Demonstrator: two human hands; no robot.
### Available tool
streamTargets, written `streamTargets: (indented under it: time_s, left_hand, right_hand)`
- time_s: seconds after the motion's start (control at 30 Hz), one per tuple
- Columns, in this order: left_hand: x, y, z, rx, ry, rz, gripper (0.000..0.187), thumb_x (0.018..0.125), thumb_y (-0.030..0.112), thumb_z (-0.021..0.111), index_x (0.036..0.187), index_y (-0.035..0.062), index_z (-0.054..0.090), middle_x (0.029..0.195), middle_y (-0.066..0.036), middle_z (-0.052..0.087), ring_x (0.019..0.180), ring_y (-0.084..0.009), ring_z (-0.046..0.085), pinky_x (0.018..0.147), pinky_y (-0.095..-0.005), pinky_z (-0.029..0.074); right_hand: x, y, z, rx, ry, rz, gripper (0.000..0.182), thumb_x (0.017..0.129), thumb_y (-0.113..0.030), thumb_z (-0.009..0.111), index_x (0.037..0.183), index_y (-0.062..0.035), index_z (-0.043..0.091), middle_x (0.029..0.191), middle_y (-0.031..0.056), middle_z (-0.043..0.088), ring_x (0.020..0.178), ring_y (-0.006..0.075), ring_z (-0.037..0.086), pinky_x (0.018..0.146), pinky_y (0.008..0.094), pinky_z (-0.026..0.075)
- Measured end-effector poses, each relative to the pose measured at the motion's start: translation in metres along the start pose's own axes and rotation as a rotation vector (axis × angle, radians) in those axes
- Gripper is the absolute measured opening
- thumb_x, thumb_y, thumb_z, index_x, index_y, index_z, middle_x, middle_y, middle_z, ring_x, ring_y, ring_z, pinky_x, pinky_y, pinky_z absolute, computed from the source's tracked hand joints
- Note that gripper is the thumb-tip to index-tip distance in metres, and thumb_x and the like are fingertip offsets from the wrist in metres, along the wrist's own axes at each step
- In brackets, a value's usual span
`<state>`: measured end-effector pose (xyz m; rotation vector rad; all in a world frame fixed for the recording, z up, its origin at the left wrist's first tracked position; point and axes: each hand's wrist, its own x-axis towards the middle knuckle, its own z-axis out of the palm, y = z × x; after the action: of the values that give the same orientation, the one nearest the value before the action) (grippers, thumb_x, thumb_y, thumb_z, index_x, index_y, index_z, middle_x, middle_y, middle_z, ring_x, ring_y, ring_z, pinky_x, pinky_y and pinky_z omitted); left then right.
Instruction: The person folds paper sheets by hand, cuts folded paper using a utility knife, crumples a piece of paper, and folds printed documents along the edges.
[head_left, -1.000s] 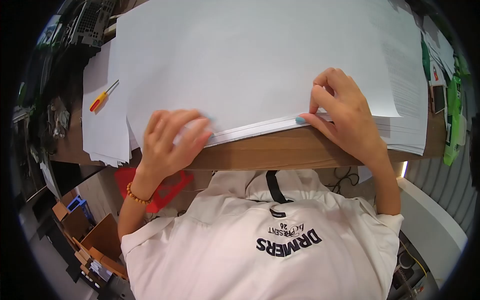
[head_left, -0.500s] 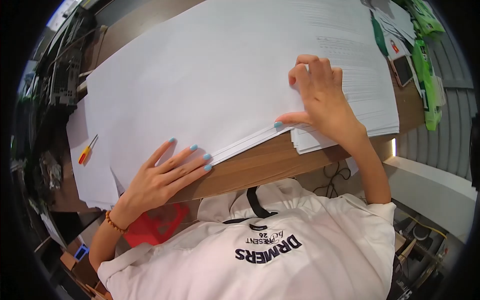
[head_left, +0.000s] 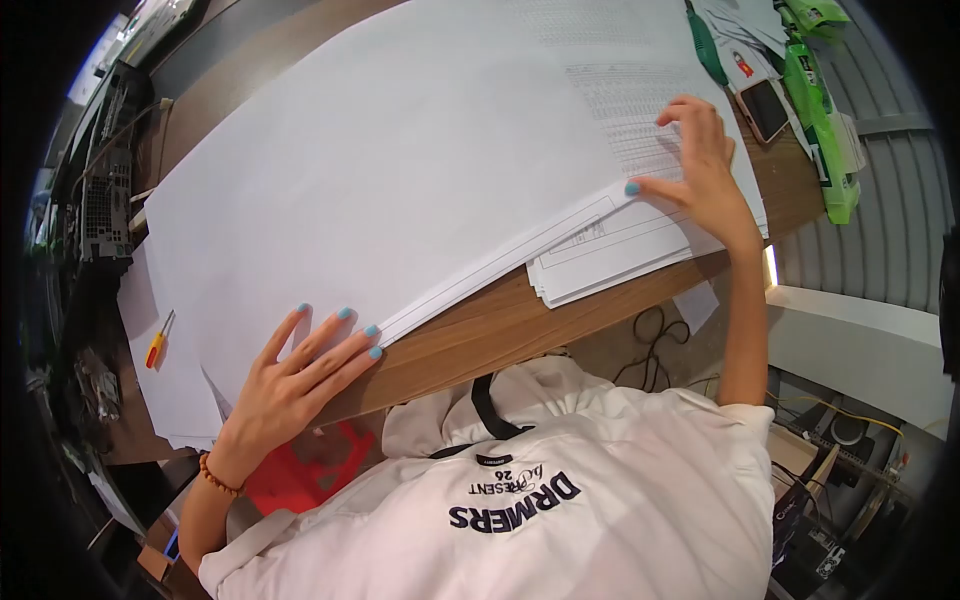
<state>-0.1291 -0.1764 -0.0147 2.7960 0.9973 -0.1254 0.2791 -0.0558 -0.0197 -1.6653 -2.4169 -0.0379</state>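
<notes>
A large white sheet of paper (head_left: 380,170) covers most of the table, its near edge folded over into a narrow strip (head_left: 500,255). My left hand (head_left: 300,375) lies flat on the sheet, fingers spread, with fingertips at the strip's left end. Farther right, the thumb of my right hand (head_left: 705,180) presses the folded edge. The other fingers of that hand are bent and stand apart from the thumb, with nothing between them. Under the right part of the fold is a stack of printed sheets (head_left: 600,265).
A yellow-handled screwdriver (head_left: 155,348) lies on paper at the left. A phone (head_left: 763,110), a green-handled tool (head_left: 706,45) and green packets (head_left: 815,120) sit at the far right. Below the wooden table edge (head_left: 500,325) are a red stool (head_left: 310,470) and a black cable (head_left: 650,345).
My right hand has slid right and away from me along the folded edge, its thumb still on the paper. My left hand stays on the strip's left end. The camera view has shifted slightly.
</notes>
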Motion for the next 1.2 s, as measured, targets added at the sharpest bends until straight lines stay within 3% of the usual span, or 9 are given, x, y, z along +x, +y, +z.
streamTargets:
  time_s: [0.03, 0.1, 0.23, 0.3, 0.5, 0.6, 0.83, 1.13, 1.2]
  left_hand:
    - [0.0, 0.0, 0.0, 0.007, -0.006, 0.004, 0.04, 0.08, 0.015, 0.049, 0.119, 0.0189, 0.051, 0.128, 0.006, 0.046, 0.122, -0.0169, 0.04, 0.106, -0.0445, 0.025]
    - [0.001, 0.0, 0.0, 0.015, 0.002, -0.007, 0.04, 0.079, 0.014, 0.049, 0.119, 0.0186, 0.051, 0.129, 0.006, 0.046, 0.122, -0.0172, 0.04, 0.106, -0.045, 0.025]
    - [-0.003, -0.002, 0.004, 0.029, 0.022, 0.028, 0.041, 0.079, 0.014, 0.049, 0.12, 0.0178, 0.05, 0.129, 0.005, 0.046, 0.123, -0.018, 0.039, 0.106, -0.0455, 0.025]
    - [-0.004, -0.003, 0.004, 0.02, 0.036, 0.044, 0.042, 0.079, 0.014, 0.049, 0.121, 0.0175, 0.05, 0.129, 0.005, 0.046, 0.123, -0.0182, 0.039, 0.106, -0.0455, 0.026]
    - [-0.002, -0.001, 0.004, -0.003, 0.028, 0.014, 0.043, 0.08, 0.014, 0.049, 0.122, 0.0168, 0.048, 0.129, 0.004, 0.046, 0.123, -0.018, 0.039, 0.105, -0.0457, 0.026]
    - [-0.001, -0.001, 0.007, -0.084, 0.083, 0.005, 0.036, 0.078, 0.009, 0.048, 0.113, 0.0136, 0.056, 0.123, 0.0, 0.052, 0.121, -0.0202, 0.042, 0.105, -0.0479, 0.025]
    - [-0.001, -0.001, 0.007, -0.117, 0.07, -0.017, 0.039, 0.076, 0.003, 0.049, 0.113, 0.0138, 0.056, 0.123, 0.0, 0.052, 0.121, -0.0202, 0.042, 0.105, -0.0481, 0.026]
    - [-0.002, -0.003, 0.006, -0.033, 0.023, -0.005, 0.039, 0.08, 0.015, 0.05, 0.119, 0.02, 0.052, 0.126, 0.006, 0.049, 0.121, -0.0159, 0.041, 0.106, -0.0446, 0.025]
    - [-0.001, -0.003, 0.006, -0.026, 0.029, -0.004, 0.038, 0.081, 0.015, 0.049, 0.118, 0.0205, 0.053, 0.125, 0.007, 0.05, 0.12, -0.0155, 0.042, 0.106, -0.0444, 0.026]
  right_hand:
    - [-0.003, -0.013, -0.012, -0.008, 0.007, -0.003, 0.056, 0.068, -0.035, 0.07, 0.11, -0.0079, 0.043, 0.119, 0.0096, 0.039, 0.115, 0.0267, 0.034, 0.092, 0.0396, 0.027]
    - [-0.01, -0.052, -0.031, 0.234, 0.378, 0.164, 0.04, 0.078, -0.023, 0.063, 0.109, -0.0043, 0.046, 0.119, 0.0149, 0.045, 0.112, 0.0305, 0.042, 0.093, 0.0407, 0.032]
    - [-0.052, -0.169, -0.012, 0.452, 0.085, -0.556, 0.054, 0.078, -0.035, 0.057, 0.114, 0.0048, 0.051, 0.126, 0.0171, 0.045, 0.116, 0.0274, 0.045, 0.098, 0.0394, 0.035]
    - [-0.064, -0.204, 0.015, 0.441, -0.006, -0.594, 0.06, 0.076, -0.042, 0.056, 0.118, 0.0008, 0.049, 0.129, 0.0138, 0.045, 0.12, 0.024, 0.042, 0.099, 0.0378, 0.034]
    - [-0.068, -0.188, 0.031, 0.33, -0.089, -0.455, 0.062, 0.076, -0.042, 0.056, 0.121, -0.0001, 0.048, 0.13, 0.012, 0.044, 0.121, 0.0232, 0.041, 0.101, 0.0456, 0.028]
    - [-0.065, -0.17, 0.025, 0.245, -0.096, -0.396, 0.062, 0.075, -0.041, 0.056, 0.121, -0.0011, 0.047, 0.13, 0.0103, 0.044, 0.122, 0.0221, 0.041, 0.103, 0.0473, 0.025]
    - [-0.055, -0.137, 0.017, 0.243, -0.194, -0.456, 0.059, 0.08, -0.043, 0.05, 0.122, -0.0026, 0.047, 0.13, 0.0098, 0.044, 0.122, 0.021, 0.04, 0.106, 0.0465, 0.019]
    - [-0.04, -0.114, 0.01, 0.699, -0.239, -0.322, 0.064, 0.089, -0.048, 0.034, 0.128, 0.0021, 0.038, 0.133, 0.02, 0.037, 0.12, 0.0338, 0.04, 0.094, 0.0415, 0.04]
    - [-0.04, -0.111, 0.01, 0.711, -0.209, -0.346, 0.068, 0.088, -0.051, 0.033, 0.133, -0.0001, 0.028, 0.138, 0.0227, 0.024, 0.124, 0.0366, 0.033, 0.092, 0.0418, 0.042]
